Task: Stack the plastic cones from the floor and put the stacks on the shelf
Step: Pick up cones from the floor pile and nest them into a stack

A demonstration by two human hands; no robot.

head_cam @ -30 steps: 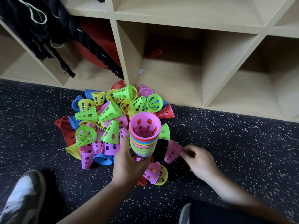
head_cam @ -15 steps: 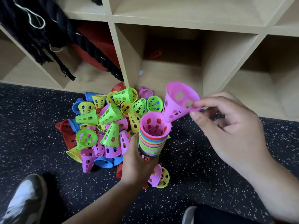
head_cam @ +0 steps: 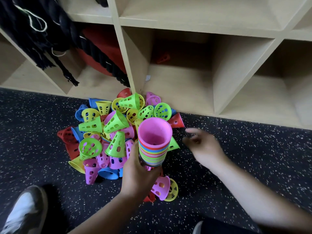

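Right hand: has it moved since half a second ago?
Yes. The right hand has dropped from level with the wooden shelf's bottom edge to over the speckled floor, empty, beside the multicoloured cone stack.

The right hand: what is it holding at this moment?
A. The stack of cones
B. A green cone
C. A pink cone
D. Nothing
D. The right hand is open and empty over the floor, beside the stack, which the left hand grips.
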